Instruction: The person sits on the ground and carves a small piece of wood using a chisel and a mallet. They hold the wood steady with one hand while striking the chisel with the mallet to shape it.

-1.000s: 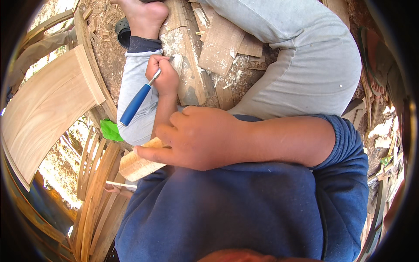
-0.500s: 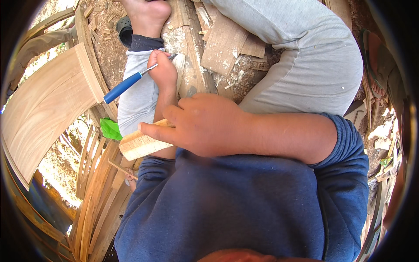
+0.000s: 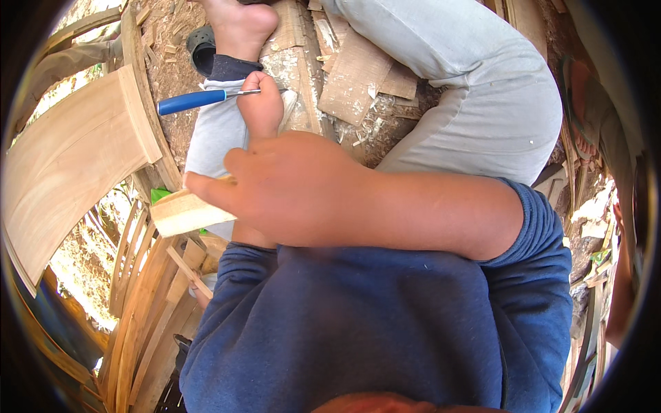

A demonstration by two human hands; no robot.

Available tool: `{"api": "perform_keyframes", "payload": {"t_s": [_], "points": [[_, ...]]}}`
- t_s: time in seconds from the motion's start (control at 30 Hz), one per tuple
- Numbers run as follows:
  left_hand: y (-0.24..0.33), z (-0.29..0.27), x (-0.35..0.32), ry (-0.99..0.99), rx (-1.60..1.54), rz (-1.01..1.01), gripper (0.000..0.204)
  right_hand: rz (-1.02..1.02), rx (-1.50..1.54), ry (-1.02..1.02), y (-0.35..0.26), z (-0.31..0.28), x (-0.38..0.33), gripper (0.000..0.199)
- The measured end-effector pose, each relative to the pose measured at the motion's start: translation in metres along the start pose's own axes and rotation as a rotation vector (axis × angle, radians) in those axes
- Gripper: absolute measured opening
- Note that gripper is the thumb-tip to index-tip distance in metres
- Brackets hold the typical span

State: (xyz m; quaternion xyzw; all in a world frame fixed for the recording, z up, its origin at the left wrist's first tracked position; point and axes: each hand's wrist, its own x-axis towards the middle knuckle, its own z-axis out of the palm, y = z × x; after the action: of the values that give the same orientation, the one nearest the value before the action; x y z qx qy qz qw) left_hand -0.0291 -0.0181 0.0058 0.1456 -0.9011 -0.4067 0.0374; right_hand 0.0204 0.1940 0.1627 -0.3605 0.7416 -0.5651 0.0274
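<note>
My right hand (image 3: 289, 186) reaches across my body from the right and is closed on a pale wooden block (image 3: 182, 212), which sticks out to the left of its fingers. Just beyond it, my left hand (image 3: 261, 103) grips a chisel with a blue handle (image 3: 189, 102). The handle points left, almost level, and the metal shaft (image 3: 248, 91) passes through the fist. The blade tip is hidden. My left forearm is mostly covered by the right hand. Both sleeves are blue.
My grey-trousered legs (image 3: 475, 76) and a bare foot (image 3: 237, 24) rest over wood offcuts and shavings (image 3: 358, 76). A wide curved plank (image 3: 69, 158) and curved slatted chair parts (image 3: 144, 310) lie left. A dark sandal (image 3: 200, 45) sits on the dirt.
The chisel handle has swung up from pointing down-left to nearly level. My right hand and the block have risen toward the left hand.
</note>
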Motion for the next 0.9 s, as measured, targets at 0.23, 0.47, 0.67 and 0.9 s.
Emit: {"api": "perform_keyframes", "payload": {"t_s": [0.23, 0.47, 0.67, 0.9], "points": [[-0.024, -0.004, 0.007, -0.012, -0.163, -0.118, 0.015, 0.269, 0.145, -0.306, 0.047, -0.030, -0.014, 0.059], [-0.008, -0.012, 0.008, -0.094, -0.019, 0.097, 0.013, 0.466, 0.283, 0.104, 0.082, -0.100, 0.021, 0.053], [-0.007, -0.001, 0.011, -0.098, -0.095, 0.062, 0.008, 0.439, 0.237, 0.252, 0.121, -0.081, 0.021, 0.049], [-0.011, -0.004, 0.005, -0.137, -0.120, 0.118, 0.011, 0.340, 0.087, 0.113, 0.122, -0.074, 0.060, 0.042]]}}
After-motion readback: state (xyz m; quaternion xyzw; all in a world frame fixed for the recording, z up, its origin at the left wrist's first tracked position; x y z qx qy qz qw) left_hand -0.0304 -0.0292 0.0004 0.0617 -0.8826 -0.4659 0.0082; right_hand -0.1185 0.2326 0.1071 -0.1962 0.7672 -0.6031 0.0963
